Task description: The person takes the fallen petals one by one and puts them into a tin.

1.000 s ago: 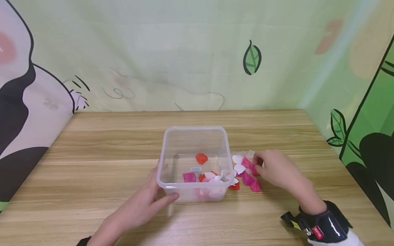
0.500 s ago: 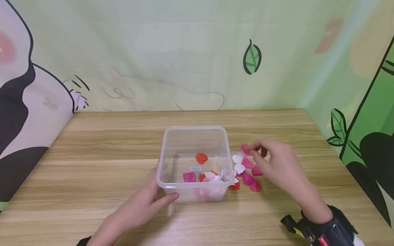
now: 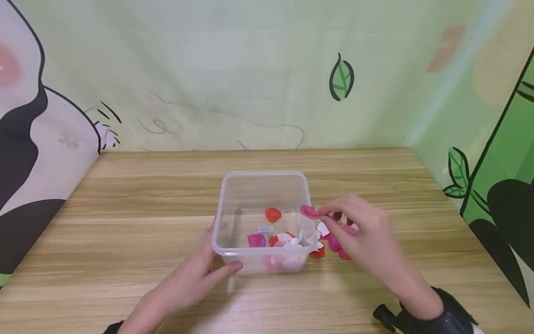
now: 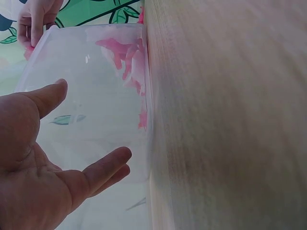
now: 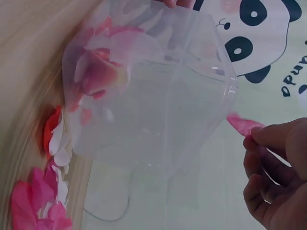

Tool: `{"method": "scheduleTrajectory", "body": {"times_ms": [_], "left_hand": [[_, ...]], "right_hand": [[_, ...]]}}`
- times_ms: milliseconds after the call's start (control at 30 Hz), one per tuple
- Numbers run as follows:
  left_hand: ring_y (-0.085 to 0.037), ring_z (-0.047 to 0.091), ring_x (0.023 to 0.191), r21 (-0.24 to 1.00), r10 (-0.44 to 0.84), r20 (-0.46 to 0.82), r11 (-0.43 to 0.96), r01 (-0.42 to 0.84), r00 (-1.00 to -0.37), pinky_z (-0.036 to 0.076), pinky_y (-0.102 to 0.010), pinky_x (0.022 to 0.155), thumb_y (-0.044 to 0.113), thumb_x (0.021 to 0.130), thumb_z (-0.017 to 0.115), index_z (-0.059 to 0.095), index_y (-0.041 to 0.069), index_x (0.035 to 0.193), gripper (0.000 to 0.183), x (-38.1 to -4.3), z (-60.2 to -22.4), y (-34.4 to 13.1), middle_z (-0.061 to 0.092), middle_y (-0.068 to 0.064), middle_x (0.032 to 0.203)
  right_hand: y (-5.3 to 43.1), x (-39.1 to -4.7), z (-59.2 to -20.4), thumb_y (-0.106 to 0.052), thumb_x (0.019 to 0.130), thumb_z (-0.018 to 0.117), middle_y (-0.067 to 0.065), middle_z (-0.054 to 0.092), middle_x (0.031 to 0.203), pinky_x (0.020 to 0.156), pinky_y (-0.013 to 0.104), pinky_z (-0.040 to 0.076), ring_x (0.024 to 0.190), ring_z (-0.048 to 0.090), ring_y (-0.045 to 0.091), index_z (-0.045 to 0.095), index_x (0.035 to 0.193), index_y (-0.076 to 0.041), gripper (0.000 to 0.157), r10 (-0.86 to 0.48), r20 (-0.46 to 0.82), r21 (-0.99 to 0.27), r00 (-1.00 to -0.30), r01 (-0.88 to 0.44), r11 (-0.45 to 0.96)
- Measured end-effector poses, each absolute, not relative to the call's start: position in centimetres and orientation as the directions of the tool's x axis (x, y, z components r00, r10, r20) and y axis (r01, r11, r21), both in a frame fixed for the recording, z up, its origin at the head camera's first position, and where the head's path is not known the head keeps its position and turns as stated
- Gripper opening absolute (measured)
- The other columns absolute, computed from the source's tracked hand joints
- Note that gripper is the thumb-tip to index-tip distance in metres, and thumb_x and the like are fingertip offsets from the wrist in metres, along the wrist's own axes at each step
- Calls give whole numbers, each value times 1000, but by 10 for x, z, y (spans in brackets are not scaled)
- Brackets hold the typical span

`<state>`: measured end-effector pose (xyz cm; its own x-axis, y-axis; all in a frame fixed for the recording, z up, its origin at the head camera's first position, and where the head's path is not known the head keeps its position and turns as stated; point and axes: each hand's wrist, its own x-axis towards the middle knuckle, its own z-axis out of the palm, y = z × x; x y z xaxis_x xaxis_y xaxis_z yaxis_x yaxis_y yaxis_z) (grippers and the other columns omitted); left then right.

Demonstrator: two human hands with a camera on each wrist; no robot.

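A clear plastic box (image 3: 262, 252) stands on the table with red, pink and white petals (image 3: 288, 241) inside, most of them at its near right corner. At the box's left side, my left hand (image 3: 196, 273) rests with thumb and fingers spread; the left wrist view shows the fingers (image 4: 108, 167) fairly straight against the wall. Between thumb and fingertips, my right hand (image 3: 367, 232) pinches a deep pink petal (image 3: 309, 212) at the box's right rim. The right wrist view shows that petal (image 5: 243, 125) just outside the rim.
Loose pink, white and red petals (image 5: 41, 191) lie on the wooden table (image 3: 146, 199) along the box's right side, partly hidden under my right hand in the head view. A printed cloth backdrop (image 3: 208, 69) rises behind and beside the table.
My right hand has lifted a deep pink petal from the loose ones and carried it left to the box rim. The left hand and box have not moved.
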<state>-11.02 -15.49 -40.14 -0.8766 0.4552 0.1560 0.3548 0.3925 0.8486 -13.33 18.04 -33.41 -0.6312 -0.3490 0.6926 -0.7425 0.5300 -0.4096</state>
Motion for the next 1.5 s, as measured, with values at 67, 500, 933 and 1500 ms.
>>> {"method": "scheduleTrajectory", "body": {"times_ms": [67,500,933,1500], "left_hand": [[-22,59,120,850,456,157,389,355,-876,54,-40,98,19,97,74,-4,37,165,106,-110,-402,-155,36,-8,151],[-23,58,122,843,457,158,400,361,-875,53,-42,99,23,97,74,-4,37,165,104,-111,-403,-155,34,-6,154],[-25,58,123,843,450,151,406,352,-880,53,-42,100,23,97,74,-6,38,165,106,-111,-402,-155,34,-7,154],[-22,58,122,833,445,149,426,354,-883,53,-40,99,24,96,75,-2,37,165,104,-111,-403,-155,37,-10,151]], "right_hand": [[178,-132,-335,5,77,86,-3,73,94,59,15,48,74,58,8,78,99,-9,27,-362,688,-423,-630,-752,506],[183,-135,-334,4,79,85,-6,71,89,60,18,45,76,59,9,77,100,-10,27,-319,677,-395,-664,-693,603],[200,-148,-339,-15,89,80,-8,59,71,50,30,41,59,49,11,68,83,-16,13,-369,68,-282,-927,-372,884],[214,-164,-374,-20,78,90,-2,49,63,50,29,34,57,44,15,56,67,-14,37,-344,-215,-215,-914,-300,930]]}}
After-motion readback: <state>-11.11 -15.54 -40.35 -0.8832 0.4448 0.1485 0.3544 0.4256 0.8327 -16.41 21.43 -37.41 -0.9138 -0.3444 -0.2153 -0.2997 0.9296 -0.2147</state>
